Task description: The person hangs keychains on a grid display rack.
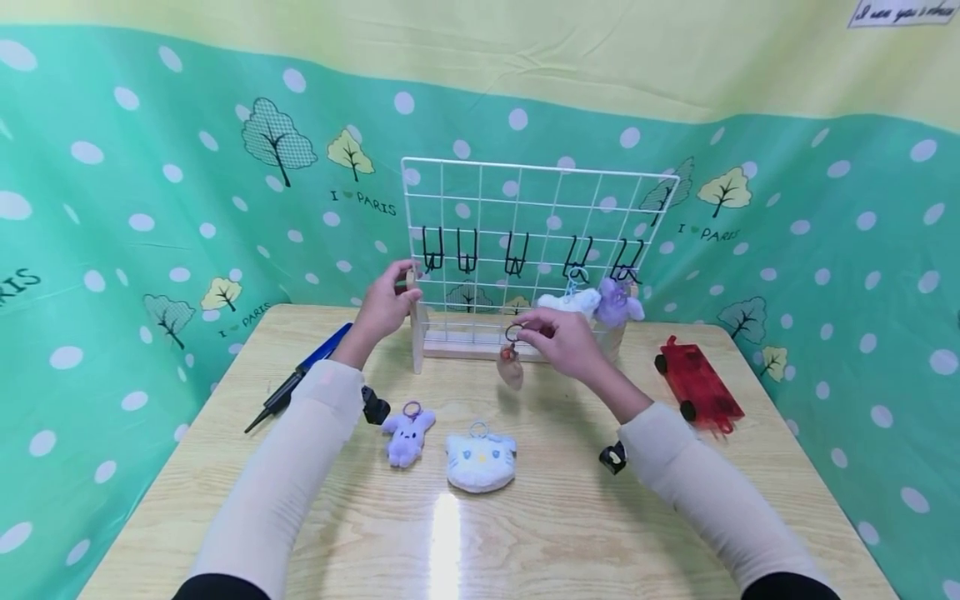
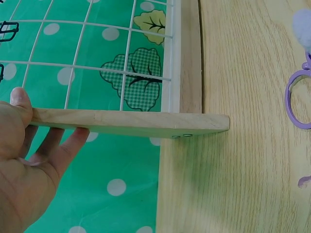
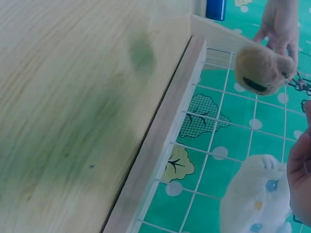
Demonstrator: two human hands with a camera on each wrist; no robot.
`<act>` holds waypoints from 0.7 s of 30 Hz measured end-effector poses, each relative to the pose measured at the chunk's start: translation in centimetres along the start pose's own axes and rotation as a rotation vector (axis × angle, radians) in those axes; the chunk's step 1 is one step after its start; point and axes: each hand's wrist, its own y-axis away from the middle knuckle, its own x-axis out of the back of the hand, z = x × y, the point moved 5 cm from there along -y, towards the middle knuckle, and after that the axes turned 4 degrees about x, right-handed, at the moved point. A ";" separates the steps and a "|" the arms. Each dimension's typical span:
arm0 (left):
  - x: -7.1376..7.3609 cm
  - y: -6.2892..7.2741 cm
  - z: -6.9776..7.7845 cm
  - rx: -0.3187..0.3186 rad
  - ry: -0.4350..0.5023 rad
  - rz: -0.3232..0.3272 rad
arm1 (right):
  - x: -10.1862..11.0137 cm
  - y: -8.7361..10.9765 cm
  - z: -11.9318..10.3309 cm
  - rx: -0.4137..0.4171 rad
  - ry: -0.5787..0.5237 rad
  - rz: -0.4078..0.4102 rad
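My left hand (image 1: pixel 386 308) holds the wooden side post (image 2: pixel 131 119) of a white wire grid rack (image 1: pixel 480 164), thumb on one face and fingers on the other. My right hand (image 1: pixel 558 340) pinches the dark ring of a small plush keychain (image 1: pixel 510 372), which dangles in front of the lower grid. In the right wrist view the brown, fuzzy keychain (image 3: pixel 256 70) hangs from a dark chain. Behind that hand, a white plush (image 1: pixel 567 302) and a purple plush (image 1: pixel 617 305) hang from black hooks at the right. Other black hooks (image 1: pixel 516 254) sit along the grid.
A lilac plush keychain (image 1: pixel 406 439) and a white cat-face plush (image 1: pixel 481 463) lie on the table (image 1: pixel 555 517) before the rack. To the left lies a blue and black tool (image 1: pixel 300 375); to the right, a red translucent object (image 1: pixel 697 383). A patterned cloth hangs behind.
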 end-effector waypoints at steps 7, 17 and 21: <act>0.0 -0.1 0.0 -0.007 0.007 0.000 | 0.2 -1.0 0.0 -0.017 0.005 0.039; -0.1 -0.1 -0.2 -0.004 0.009 -0.004 | 0.7 -1.8 -0.2 -0.043 0.029 0.096; 0.0 -0.2 -0.1 -0.008 0.012 -0.003 | 0.7 -2.2 -0.1 -0.041 0.038 0.124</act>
